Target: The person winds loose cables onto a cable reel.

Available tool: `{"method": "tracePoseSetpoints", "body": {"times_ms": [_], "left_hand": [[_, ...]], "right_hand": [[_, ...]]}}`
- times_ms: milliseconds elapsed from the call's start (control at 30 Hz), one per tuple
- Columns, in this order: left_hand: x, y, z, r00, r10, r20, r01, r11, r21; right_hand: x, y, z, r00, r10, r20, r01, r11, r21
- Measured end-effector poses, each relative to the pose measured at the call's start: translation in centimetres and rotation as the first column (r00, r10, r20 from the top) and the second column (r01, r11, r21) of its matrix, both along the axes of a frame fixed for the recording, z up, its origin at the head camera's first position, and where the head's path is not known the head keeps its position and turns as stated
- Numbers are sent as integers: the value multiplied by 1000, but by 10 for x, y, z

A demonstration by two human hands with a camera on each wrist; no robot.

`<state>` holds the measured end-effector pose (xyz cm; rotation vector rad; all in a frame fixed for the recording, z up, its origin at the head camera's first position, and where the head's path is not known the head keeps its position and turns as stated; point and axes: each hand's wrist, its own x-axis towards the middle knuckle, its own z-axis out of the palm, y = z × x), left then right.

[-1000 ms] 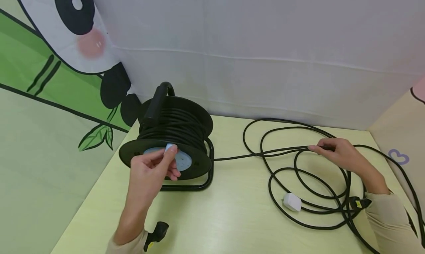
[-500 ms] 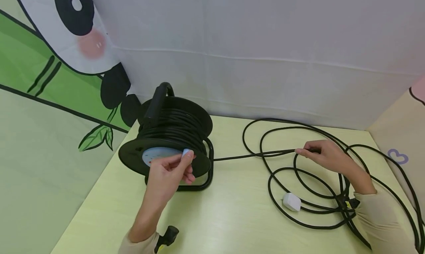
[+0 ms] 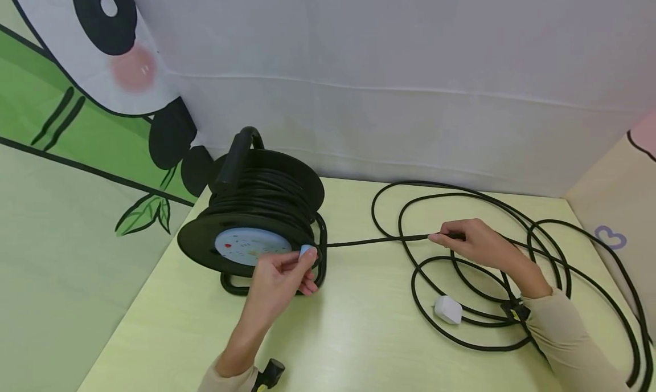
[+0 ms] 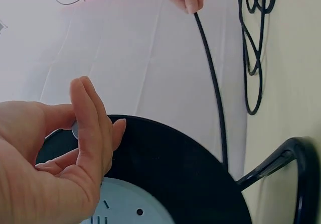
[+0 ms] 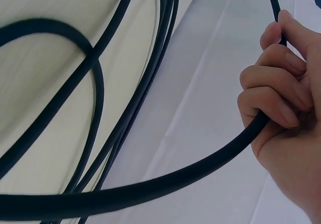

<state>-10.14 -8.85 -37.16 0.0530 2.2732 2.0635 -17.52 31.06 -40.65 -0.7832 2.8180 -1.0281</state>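
Note:
A black cable reel (image 3: 197, 245) stands at the left of the table in the head view, with cable wound round its drum. My left hand (image 3: 277, 284) pinches a small light-blue knob (image 3: 306, 249) near the right rim of the reel's front disc. The fingers partly hide this knob (image 4: 75, 129) in the left wrist view. From the reel, a stretch of black cable (image 3: 366, 242) runs right to my right hand (image 3: 476, 245). That hand's fingers curl round the cable (image 5: 200, 171), which passes through the fist in the right wrist view.
Loose cable loops (image 3: 410, 198) spread over the right of the table, some under the right forearm. A white plug (image 3: 448, 310) lies among them. The reel's black tube frame (image 3: 323, 232) rests on the table (image 3: 348, 335). A white cloth backdrop (image 3: 384, 84) stands behind.
The left hand and knob have swung right along the disc's rim as the reel's front turned. Holding the cable, the right hand has moved left towards the reel.

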Motion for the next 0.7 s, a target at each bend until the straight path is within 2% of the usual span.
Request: {"method": "tracePoseSetpoints", "body": {"times_ms": [267, 533, 700], "left_hand": [[-1, 1, -23, 998, -18, 57, 19, 1000, -3], [-1, -4, -41, 996, -7, 86, 13, 997, -72], [-1, -8, -50, 992, 19, 128, -5, 994, -107]], "right_hand": [[-3, -21, -4, 999, 49, -3, -49, 999, -3], [0, -39, -2, 995, 89, 38, -89, 996, 5], [3, -40, 3, 995, 90, 44, -91, 996, 20]]}}
